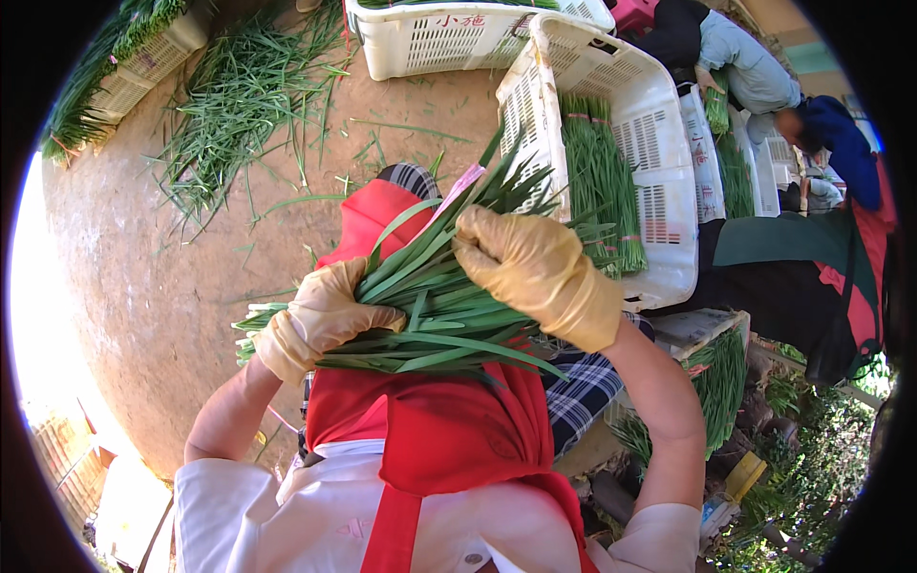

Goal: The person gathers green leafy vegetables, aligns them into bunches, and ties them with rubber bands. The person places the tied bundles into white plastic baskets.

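A thick bunch of garlic chives [451,308] lies across my lap over a red apron [451,430]. My left hand [322,311], in a pale rubber glove, wraps around it near the cut stem ends, which point left. My right hand [537,268], gloved too, is above the leafy side with its fingers curled in. Whether a leaf is pinched between those fingers cannot be seen. Beside it, a pink strip [464,180] stands up among the leaves. Leaf tips fan out to the upper right, towards a white plastic crate [663,161].
Banded chive bundles [602,179] stand inside that crate. Another white crate [437,43] is beyond it. Loose leaves [243,100] are heaped on the floor [129,236]. A filled crate [136,79] sits far left. Co-workers [752,61] handle chives at right; more chives [716,387] lie by my right elbow.
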Demonstrator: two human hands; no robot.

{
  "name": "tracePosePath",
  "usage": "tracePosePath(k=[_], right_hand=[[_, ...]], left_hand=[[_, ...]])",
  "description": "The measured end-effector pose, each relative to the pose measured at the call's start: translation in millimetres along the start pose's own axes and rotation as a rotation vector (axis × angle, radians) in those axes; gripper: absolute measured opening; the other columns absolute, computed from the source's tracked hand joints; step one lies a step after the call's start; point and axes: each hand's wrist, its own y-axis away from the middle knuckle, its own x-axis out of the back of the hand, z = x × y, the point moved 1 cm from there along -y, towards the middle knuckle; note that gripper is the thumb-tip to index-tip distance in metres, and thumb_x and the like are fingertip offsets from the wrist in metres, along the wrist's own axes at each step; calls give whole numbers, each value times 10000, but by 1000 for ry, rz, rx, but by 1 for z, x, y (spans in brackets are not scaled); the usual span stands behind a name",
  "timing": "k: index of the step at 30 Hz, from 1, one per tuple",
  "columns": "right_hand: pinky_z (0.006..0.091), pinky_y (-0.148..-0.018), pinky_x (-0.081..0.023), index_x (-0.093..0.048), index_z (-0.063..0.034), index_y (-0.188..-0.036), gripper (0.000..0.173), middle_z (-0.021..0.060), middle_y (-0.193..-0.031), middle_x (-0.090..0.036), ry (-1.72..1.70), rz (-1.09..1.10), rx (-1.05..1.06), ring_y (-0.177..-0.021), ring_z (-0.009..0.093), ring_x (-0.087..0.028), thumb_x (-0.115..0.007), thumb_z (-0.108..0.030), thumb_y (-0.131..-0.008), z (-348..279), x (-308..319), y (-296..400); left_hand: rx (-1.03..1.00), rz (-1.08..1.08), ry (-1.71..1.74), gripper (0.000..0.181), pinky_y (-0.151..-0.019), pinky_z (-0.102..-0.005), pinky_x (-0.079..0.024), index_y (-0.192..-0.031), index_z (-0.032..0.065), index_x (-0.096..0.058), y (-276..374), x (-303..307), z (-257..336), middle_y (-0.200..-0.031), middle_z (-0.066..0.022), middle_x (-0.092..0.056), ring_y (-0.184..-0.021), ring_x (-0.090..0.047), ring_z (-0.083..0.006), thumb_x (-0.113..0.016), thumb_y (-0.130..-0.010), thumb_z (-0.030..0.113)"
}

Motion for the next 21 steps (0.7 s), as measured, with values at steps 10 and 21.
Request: tracePosePath(k=[10, 21], right_hand=[[305, -513, -483, -593, -71, -970, 282, 43, -658, -587, 44, 23, -10, -569, 117, -566, -680, -333, -911, -42, 43, 16], [352, -509, -471, -640, -123, -903, 104, 60, -644, -604, 1083, 270, 399, -571, 202, -603, -627, -226, -899, 15, 20, -13]], left_hand=[[-16, -9, 40, 392, -718, -250, -533, -1097, 28, -664, -3, 3, -6, -906, -11, -711, -798, -638, -64, -813, -735, 42], [-10, -18, 148, 381, -710, -248, -525, -1089, 29, -664, -4, 0, -2, -899, 3, -699, -788, -623, -65, -807, -736, 0]])
